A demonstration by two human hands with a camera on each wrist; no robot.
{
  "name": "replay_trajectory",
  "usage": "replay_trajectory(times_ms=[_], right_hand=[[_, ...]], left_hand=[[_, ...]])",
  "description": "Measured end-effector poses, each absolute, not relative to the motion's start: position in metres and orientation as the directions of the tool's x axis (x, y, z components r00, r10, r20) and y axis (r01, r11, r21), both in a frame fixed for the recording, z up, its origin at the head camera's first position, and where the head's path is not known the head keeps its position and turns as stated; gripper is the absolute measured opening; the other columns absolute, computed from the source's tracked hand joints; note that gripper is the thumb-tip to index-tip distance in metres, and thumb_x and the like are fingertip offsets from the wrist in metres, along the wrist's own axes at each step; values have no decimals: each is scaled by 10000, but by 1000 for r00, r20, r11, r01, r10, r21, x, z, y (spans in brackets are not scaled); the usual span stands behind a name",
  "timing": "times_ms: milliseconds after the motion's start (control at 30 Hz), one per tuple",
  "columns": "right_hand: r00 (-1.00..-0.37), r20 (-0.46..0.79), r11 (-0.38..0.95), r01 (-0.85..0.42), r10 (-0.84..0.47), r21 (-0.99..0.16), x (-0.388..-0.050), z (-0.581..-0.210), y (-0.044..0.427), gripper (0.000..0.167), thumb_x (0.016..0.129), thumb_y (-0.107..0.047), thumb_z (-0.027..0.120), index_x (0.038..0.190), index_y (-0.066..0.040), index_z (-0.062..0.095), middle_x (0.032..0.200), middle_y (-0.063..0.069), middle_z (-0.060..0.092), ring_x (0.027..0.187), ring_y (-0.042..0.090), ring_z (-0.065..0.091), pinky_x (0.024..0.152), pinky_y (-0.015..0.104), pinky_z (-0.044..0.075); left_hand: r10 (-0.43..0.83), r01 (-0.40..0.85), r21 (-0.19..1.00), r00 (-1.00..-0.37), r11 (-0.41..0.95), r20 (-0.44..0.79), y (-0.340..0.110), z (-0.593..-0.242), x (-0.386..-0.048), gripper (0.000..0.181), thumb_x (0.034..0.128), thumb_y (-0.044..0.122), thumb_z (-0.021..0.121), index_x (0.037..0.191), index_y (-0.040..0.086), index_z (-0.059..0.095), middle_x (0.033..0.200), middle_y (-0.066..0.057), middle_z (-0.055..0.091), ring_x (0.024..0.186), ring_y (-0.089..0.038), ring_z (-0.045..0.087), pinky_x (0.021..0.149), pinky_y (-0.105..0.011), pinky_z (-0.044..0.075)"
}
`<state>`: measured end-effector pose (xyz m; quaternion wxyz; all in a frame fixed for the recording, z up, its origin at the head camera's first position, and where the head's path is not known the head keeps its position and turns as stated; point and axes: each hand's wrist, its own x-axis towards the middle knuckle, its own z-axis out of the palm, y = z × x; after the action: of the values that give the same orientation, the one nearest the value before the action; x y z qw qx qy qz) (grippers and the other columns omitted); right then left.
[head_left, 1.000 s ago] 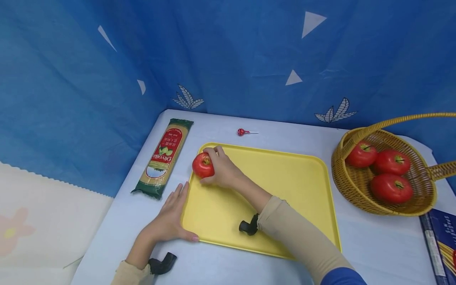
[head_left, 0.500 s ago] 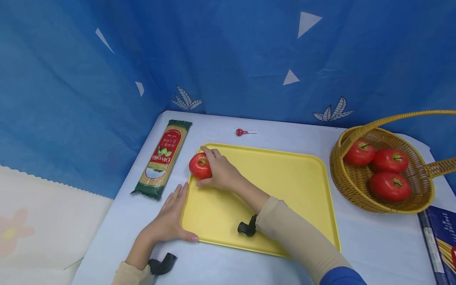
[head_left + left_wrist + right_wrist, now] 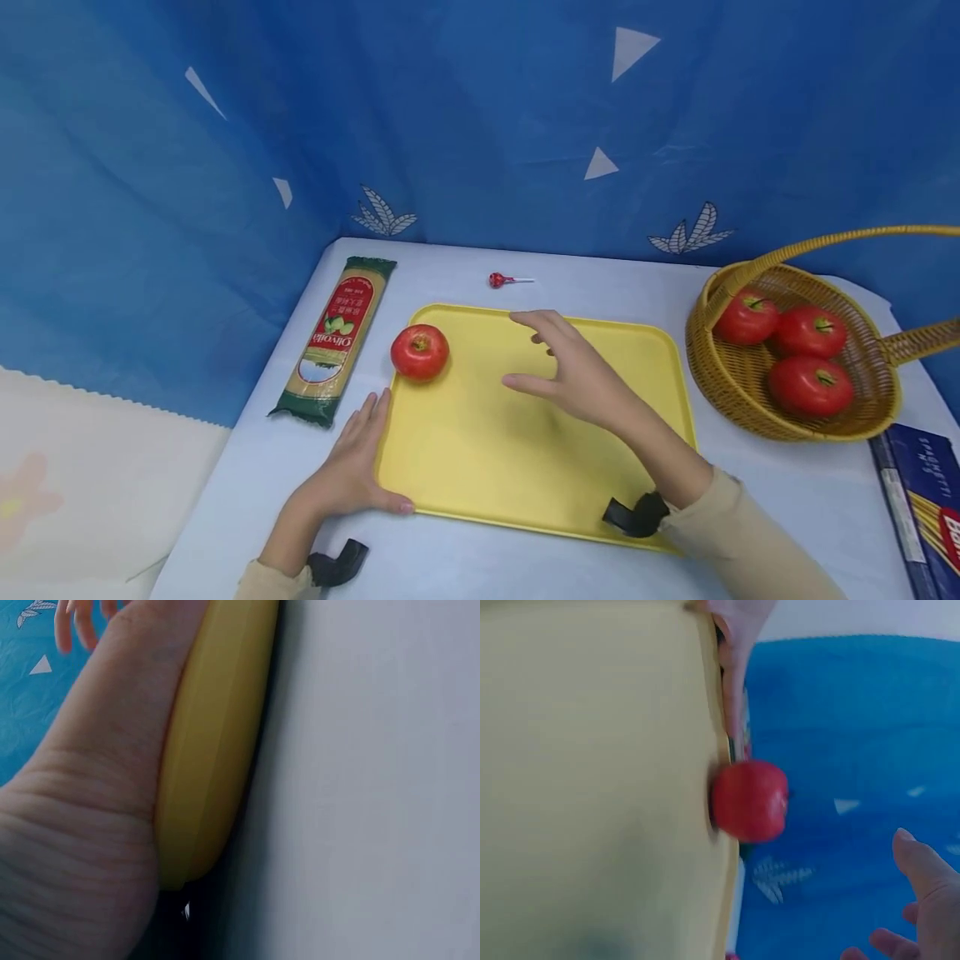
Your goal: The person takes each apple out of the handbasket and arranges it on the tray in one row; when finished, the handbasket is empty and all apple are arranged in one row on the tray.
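Observation:
A red apple [image 3: 420, 352] sits at the left end of the yellow tray [image 3: 480, 450]; the right wrist view shows the same apple [image 3: 750, 801] by the tray's edge. My left hand [image 3: 351, 467] rests against the tray's lower left corner, fingers along the left side and thumb at the near edge. In the left wrist view the base of my left hand [image 3: 112, 727] lies against the tray's yellow side [image 3: 217, 742]. Above the tray, my right hand [image 3: 581, 375] is held with thumb and fingers apart, holding nothing.
A wicker basket [image 3: 705, 367] with several red apples [image 3: 810, 387] stands right of the tray. A pasta packet [image 3: 333, 342] lies to the left, a lollipop [image 3: 498, 280] behind the tray, and a blue spaghetti box [image 3: 926, 492] at the far right.
My right hand has let go of the apple and moved right across the tray. The apple shifted slightly left before the release. My left hand stays at the tray's corner.

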<state>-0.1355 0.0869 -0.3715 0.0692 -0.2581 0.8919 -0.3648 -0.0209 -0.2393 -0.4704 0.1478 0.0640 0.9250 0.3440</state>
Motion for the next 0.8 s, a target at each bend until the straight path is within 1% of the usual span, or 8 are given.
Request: replay_trajectory(times_ms=[167,333,367,433,500,567,667,800], right_hand=[[-892,192,634,-429,-409,-644,-121,-367,150,714,856,-416,768,1463,-200,461,1420,51,517,1177,248,562,936,476,515],[-938,260,743,-340,-227,-576,-113,-369,216,708,831,-301,813,1439,-135,490,1344,120,542,1137,294,546,892,142,425],[-949,254,767,-301,-185,-567,-112,-369,230,723,828,-296,815,1446,-126,480,1352,141,531,1159,318,529,924,152,438],[-969,225,806,-210,-97,-553,-111,-369,257,760,831,-298,812,1471,-113,446,1375,188,495,1186,373,495,988,244,495],[-985,173,841,-104,-13,-531,-111,-371,283,804,853,-330,785,1513,-110,383,1432,240,432,1257,443,433,1000,505,515],[-991,120,861,-11,58,-508,-113,-374,308,846,882,-364,747,1550,-91,306,1489,301,341,1314,514,359,896,748,420],[-987,55,876,106,149,-471,-116,-381,336,891,904,-393,712,1572,-61,226,1537,348,223,1396,563,230,875,777,395],[-979,6,887,182,204,-424,-120,-388,358,924,905,-407,704,1567,-17,190,1548,384,127,1436,590,110,842,794,385]], left_hand=[[216,15,646,-948,763,-234,-240,-471,-20,1546,496,661,891,1604,133,-50,1680,-162,13,1548,-381,-22,1213,-641,43],[222,21,647,-948,763,-230,-239,-471,-21,1540,503,657,892,1604,133,-49,1678,-171,6,1545,-390,-24,1206,-653,41],[223,22,649,-948,761,-229,-239,-471,-21,1538,504,655,893,1604,131,-47,1678,-172,7,1545,-393,-25,1204,-655,40],[225,24,651,-947,758,-228,-239,-471,-20,1537,505,656,891,1604,127,-45,1678,-174,10,1545,-394,-26,1203,-656,39],[226,24,654,-947,756,-227,-239,-471,-20,1538,504,655,892,1604,122,-42,1677,-176,13,1545,-393,-27,1203,-655,37],[225,23,655,-947,755,-227,-239,-470,-20,1538,503,653,893,1603,118,-39,1676,-181,14,1544,-396,-27,1202,-657,36],[223,23,655,-948,755,-225,-239,-470,-20,1538,502,650,895,1604,116,-36,1675,-185,16,1543,-400,-23,1198,-663,38],[218,20,654,-950,756,-224,-239,-472,-20,1536,501,654,893,1605,127,-37,1675,-183,17,1542,-402,-19,1195,-670,42]])
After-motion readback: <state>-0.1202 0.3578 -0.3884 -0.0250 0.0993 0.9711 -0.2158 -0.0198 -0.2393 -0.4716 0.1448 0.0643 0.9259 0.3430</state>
